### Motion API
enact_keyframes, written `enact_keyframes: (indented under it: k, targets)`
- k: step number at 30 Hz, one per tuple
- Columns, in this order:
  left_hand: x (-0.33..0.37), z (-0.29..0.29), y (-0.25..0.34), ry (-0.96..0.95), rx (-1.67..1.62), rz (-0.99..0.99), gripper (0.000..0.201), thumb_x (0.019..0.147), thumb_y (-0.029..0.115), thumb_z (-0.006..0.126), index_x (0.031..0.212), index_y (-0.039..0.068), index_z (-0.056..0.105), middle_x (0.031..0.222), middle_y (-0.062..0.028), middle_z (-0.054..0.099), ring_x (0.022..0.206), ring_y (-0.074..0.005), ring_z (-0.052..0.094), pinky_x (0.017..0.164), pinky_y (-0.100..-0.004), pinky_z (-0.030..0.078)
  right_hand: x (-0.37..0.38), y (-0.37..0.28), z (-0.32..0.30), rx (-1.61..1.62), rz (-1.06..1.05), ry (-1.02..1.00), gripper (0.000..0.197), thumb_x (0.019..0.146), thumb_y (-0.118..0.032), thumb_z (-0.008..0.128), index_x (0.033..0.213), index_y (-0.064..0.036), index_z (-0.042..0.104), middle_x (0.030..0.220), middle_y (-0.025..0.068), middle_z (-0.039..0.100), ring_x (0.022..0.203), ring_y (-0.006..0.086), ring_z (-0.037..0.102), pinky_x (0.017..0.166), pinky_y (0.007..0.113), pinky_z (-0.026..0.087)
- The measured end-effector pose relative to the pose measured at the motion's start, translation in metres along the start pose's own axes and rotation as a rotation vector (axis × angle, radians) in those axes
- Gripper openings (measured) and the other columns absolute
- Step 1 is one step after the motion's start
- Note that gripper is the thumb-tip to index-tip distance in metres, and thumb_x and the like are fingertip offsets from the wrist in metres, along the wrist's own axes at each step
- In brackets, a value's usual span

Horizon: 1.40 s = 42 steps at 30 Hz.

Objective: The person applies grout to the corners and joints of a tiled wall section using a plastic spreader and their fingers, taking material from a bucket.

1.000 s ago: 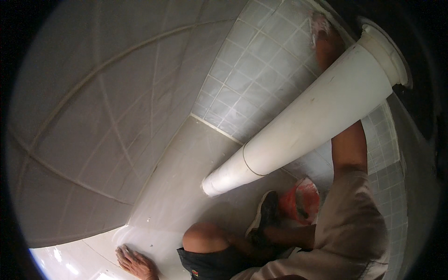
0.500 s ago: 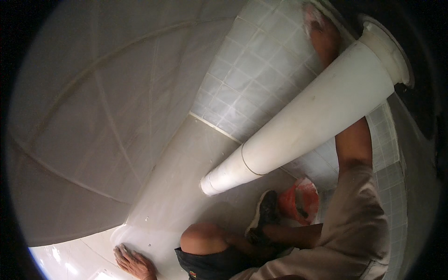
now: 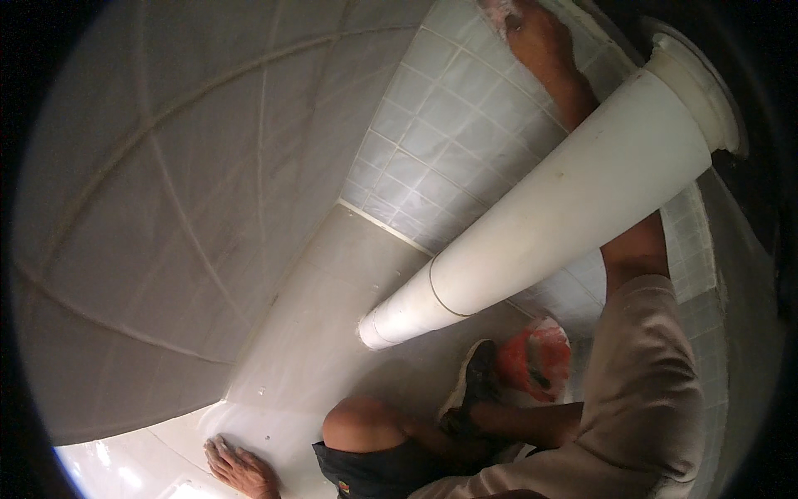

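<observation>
My right hand (image 3: 539, 40) is raised against the small-tiled wall (image 3: 449, 108) at the top, its fingers closed round a pale pinkish-white thing (image 3: 499, 12), too cut off to name. Its arm reaches behind a thick white pipe (image 3: 557, 200), which hides part of the forearm. At the lower left my left hand (image 3: 241, 470) lies flat, fingers apart, on the pale grey surface and holds nothing.
The white pipe slants from a flared collar (image 3: 698, 91) at upper right down to the floor (image 3: 316, 283). A red bucket (image 3: 517, 358), whitened inside, stands beside my shoe (image 3: 472, 374). Large grey tiles (image 3: 199, 183) cover the wall on the left.
My right hand has slid left and slightly up along the tiled wall with the pale thing. My left hand stays in place.
</observation>
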<state>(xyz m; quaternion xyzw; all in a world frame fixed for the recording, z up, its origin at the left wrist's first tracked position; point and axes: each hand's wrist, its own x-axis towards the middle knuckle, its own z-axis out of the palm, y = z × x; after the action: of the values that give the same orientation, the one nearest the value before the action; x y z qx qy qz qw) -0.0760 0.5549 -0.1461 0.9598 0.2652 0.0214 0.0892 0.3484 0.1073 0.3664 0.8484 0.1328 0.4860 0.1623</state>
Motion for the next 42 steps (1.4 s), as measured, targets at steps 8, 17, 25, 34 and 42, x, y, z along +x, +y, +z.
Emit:
enact_keyframes:
  k: [8, 17, 25, 34, 42]
  targets:
    - [-0.005, 0.000, -0.006, 0.040, 0.025, 0.022, 0.051, 0.100, 0.032, 0.035, 0.144, 0.007, 0.040, 0.152, -0.0173, 0.035, 0.142, -0.0343, 0.028, 0.117, -0.0497, 0.017, 0.003, 0.008, 0.003, 0.021, 0.052, -0.009, 0.034, 0.085, -0.010, 0.059, 0.117, 0.0012, 0.063, 0.114, 0.0246, 0.065, 0.108, 0.0424, 0.060, 0.094, 0.046, 0.048]
    - [-0.004, -0.010, -0.002, 0.017, -0.013, -0.002, 0.052, 0.100, 0.033, 0.035, 0.143, 0.006, 0.041, 0.152, -0.0179, 0.035, 0.142, -0.0351, 0.028, 0.117, -0.0498, 0.017, 0.027, -0.004, 0.036, 0.039, 0.214, 0.157, 0.035, 0.086, -0.010, 0.059, 0.117, 0.0052, 0.062, 0.112, 0.0270, 0.065, 0.107, 0.0440, 0.060, 0.095, 0.047, 0.047]
    - [-0.007, -0.016, 0.002, 0.039, 0.007, 0.021, 0.050, 0.100, 0.031, 0.036, 0.143, 0.005, 0.042, 0.151, -0.0182, 0.035, 0.141, -0.0351, 0.030, 0.117, -0.0489, 0.019, 0.025, 0.020, 0.061, 0.101, 0.306, 0.117, 0.039, 0.085, -0.017, 0.062, 0.118, 0.0059, 0.062, 0.112, 0.0293, 0.064, 0.108, 0.0451, 0.059, 0.095, 0.047, 0.047]
    - [-0.006, -0.010, 0.001, 0.066, -0.011, 0.054, 0.048, 0.101, 0.029, 0.037, 0.142, 0.005, 0.042, 0.150, -0.0181, 0.036, 0.140, -0.0344, 0.030, 0.117, -0.0488, 0.019, 0.038, 0.006, 0.052, 0.155, 0.173, 0.184, 0.036, 0.086, -0.015, 0.060, 0.116, 0.0060, 0.062, 0.113, 0.0297, 0.063, 0.110, 0.0451, 0.058, 0.097, 0.047, 0.046]
    - [-0.003, -0.017, 0.008, 0.031, -0.016, 0.005, 0.048, 0.100, 0.028, 0.036, 0.141, 0.005, 0.042, 0.149, -0.0184, 0.037, 0.141, -0.0342, 0.030, 0.117, -0.0493, 0.019, 0.038, 0.007, 0.052, 0.429, 0.253, 0.288, 0.037, 0.087, -0.010, 0.062, 0.120, 0.0060, 0.061, 0.117, 0.0278, 0.063, 0.110, 0.0415, 0.060, 0.096, 0.042, 0.046]
